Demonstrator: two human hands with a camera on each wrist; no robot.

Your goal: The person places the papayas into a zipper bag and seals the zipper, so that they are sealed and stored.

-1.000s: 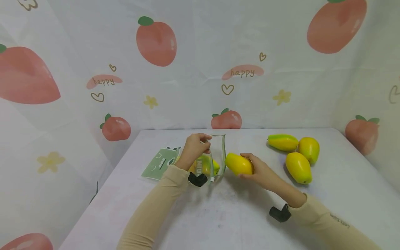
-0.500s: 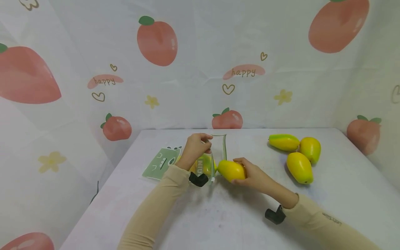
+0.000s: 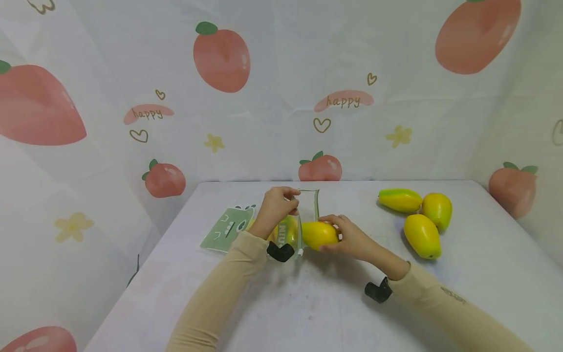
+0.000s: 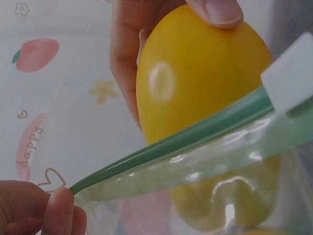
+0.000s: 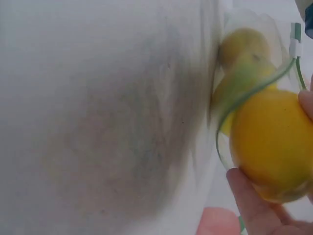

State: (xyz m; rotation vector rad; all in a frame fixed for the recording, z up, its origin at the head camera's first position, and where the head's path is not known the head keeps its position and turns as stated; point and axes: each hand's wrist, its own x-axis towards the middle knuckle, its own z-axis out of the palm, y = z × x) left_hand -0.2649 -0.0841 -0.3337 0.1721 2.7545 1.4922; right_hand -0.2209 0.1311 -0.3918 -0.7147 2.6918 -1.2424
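A clear zip bag point(image 3: 300, 235) with green zip strips lies on its side, its mouth turned right. My left hand point(image 3: 278, 204) pinches the upper edge of the mouth between thumb and fingers. My right hand point(image 3: 352, 238) grips a yellow mango point(image 3: 319, 235) at the mouth, with its front end past the green zip strip point(image 4: 176, 142) in the left wrist view. Behind it, inside the bag, the right wrist view has a greenish-yellow mango point(image 5: 239, 90) and another mango point(image 5: 244, 46). A white slider point(image 5: 295, 48) sits on the zip.
Three more mangoes lie grouped at the right: one long and green-streaked point(image 3: 399, 200), one upright-looking point(image 3: 436, 211), and one nearer point(image 3: 422, 236). A flat green cartoon-face print point(image 3: 226, 230) lies left of my left hand. A printed cloth point(image 3: 272, 122) hangs behind the white table point(image 3: 281, 313).
My right hand has moved left with the mango, from just outside the bag's mouth to partly inside it. My left hand has kept its hold on the bag's edge.
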